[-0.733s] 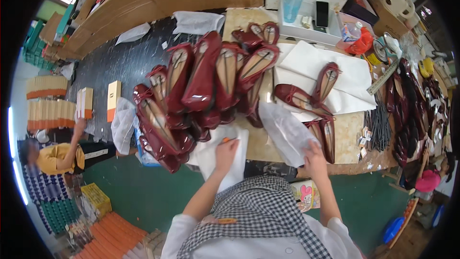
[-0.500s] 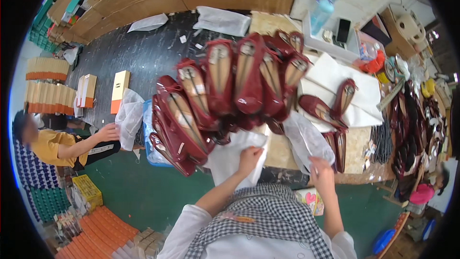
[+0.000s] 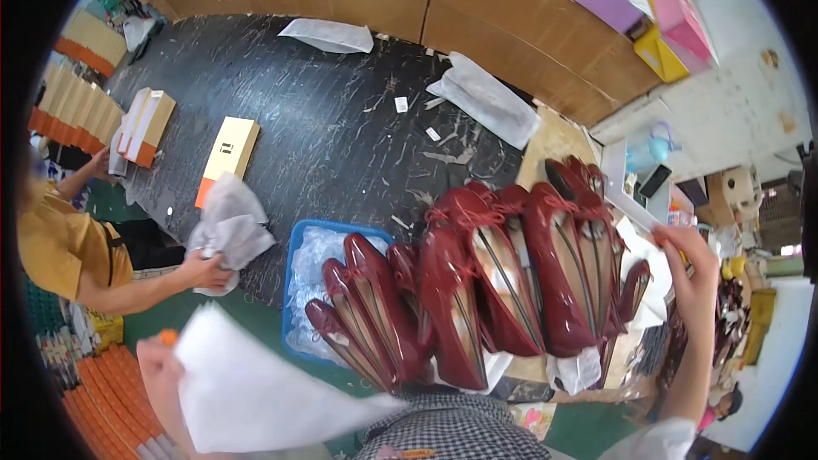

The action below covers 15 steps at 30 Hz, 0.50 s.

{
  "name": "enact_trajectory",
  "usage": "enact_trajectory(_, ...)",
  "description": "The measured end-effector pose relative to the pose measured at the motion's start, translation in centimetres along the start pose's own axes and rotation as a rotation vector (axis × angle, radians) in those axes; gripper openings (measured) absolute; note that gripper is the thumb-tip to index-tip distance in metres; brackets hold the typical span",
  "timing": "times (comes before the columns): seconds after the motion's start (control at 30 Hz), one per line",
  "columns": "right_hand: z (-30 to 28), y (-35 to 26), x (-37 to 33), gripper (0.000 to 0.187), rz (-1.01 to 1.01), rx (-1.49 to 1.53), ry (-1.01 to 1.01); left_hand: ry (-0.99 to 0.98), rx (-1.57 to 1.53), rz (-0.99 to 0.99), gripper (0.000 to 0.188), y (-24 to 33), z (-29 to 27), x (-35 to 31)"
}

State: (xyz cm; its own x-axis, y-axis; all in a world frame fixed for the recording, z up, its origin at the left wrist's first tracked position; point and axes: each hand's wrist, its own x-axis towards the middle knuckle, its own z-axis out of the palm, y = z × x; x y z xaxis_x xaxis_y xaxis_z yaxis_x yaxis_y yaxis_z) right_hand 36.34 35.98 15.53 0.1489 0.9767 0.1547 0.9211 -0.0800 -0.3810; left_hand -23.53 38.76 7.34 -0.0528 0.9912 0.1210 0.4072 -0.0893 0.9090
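Observation:
My left hand (image 3: 160,366) is closed on a white sheet (image 3: 256,383), thin like tissue paper, which spreads out to the lower middle. Something small and orange shows at that hand's fingers. My right hand (image 3: 692,260) is raised at the right, its fingers bent together near the white sheets (image 3: 652,294); what they hold, if anything, I cannot make out. Between my hands stands a row of glossy dark-red flat shoes (image 3: 456,315) with bows and dark rods inside. White material (image 3: 575,370) shows under the shoes, close to my apron.
A blue basket (image 3: 294,290) with clear plastic stands left of the shoes. Further left, a co-worker's hand (image 3: 204,273) grips a crumpled whitish bag (image 3: 230,213) by a cream-and-orange box (image 3: 228,153). White pouches (image 3: 490,102) lie along the cardboard wall (image 3: 528,34). A bottle (image 3: 648,153) stands at right.
My left hand has swung far left with the white sheet. My right hand has let go of the white pouch and risen to the right. The view has shifted; the co-worker's hand now grips the crumpled bag.

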Motion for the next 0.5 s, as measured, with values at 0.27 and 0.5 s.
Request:
enact_trajectory(0.27,23.4,2.8,20.5,0.033,-0.050,0.094,-1.149,-0.127,-0.023,-0.533,0.021,-8.7,10.6,14.4)
enact_trajectory(0.5,43.2,8.9,20.4,0.050,0.291,0.137,-1.721,-0.470,-0.181,-0.685,0.015,-15.0,23.2,16.7)
